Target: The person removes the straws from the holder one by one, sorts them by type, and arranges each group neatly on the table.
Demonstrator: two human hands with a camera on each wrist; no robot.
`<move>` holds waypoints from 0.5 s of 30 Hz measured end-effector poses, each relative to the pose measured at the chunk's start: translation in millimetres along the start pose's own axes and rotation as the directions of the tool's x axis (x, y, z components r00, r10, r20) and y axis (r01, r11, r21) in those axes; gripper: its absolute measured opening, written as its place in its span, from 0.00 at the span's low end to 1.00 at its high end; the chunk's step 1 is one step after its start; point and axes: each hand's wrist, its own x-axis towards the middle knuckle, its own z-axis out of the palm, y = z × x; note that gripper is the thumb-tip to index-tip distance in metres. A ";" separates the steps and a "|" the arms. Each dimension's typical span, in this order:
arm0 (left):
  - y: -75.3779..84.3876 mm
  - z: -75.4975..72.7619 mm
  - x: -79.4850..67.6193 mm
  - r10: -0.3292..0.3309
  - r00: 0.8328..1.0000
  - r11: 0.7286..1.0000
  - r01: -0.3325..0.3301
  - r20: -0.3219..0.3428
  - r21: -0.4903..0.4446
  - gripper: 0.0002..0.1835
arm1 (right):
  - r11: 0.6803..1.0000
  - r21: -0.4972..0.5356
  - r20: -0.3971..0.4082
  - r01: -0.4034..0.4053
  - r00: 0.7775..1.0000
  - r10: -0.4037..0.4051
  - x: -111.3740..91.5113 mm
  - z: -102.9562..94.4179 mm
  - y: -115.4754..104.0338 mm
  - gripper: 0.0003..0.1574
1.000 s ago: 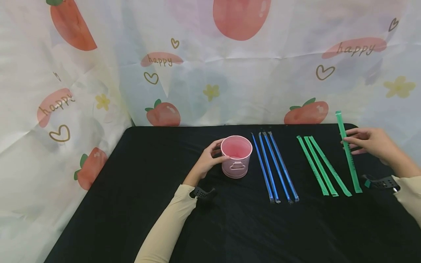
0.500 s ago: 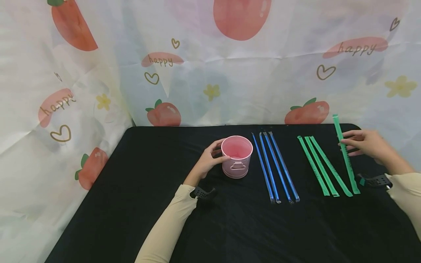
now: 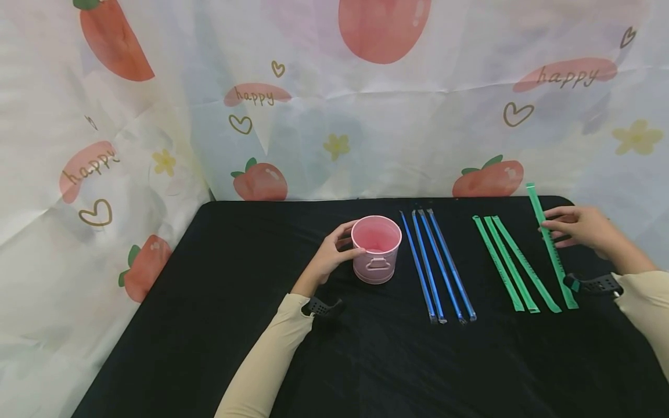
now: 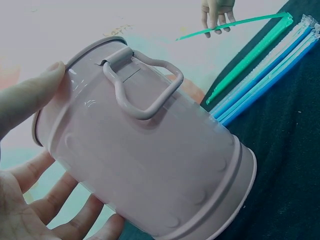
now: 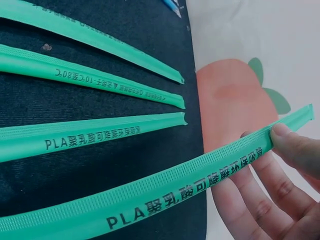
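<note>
My left hand [image 3: 328, 254] holds a small pink metal bucket [image 3: 373, 270] by its left side, thumb near the rim and fingers round the back. The bucket stands upright, with a handle [image 4: 145, 95] on its side. In my right hand [image 3: 587, 231] a green paper-wrapped straw [image 3: 553, 261] is pinched between thumb and fingers near its far end. That end is raised, while the near end is low at the table. The wrapper's printing shows in the right wrist view. Left of it, three more green wrapped straws [image 3: 512, 264] lie on the cloth.
Several blue straws [image 3: 436, 267] in clear wrappers lie side by side between the bucket and the green straws. Black cloth [image 3: 292, 360] covers the table. A printed curtain [image 3: 366, 145] hangs behind the table's far edge and along the left.
My right hand has moved slightly left and down with the green straw, whose raised end is lower. Its near end has shifted a little right since the middle frame. Left hand and bucket are still.
</note>
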 end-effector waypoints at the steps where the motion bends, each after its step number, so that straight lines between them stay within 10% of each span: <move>1: -0.1 -0.1 0.1 0.001 1.000 1.000 -0.001 -0.002 0.001 0.34 | 1.000 -0.005 0.003 -0.002 1.000 0.002 0.6 0.2 0.8 0.09; 15: -28.5 -3.6 13.4 0.023 1.000 1.000 -0.023 -0.015 0.002 0.35 | 0.999 -0.017 0.066 -0.050 0.997 0.051 10.5 5.7 6.9 0.32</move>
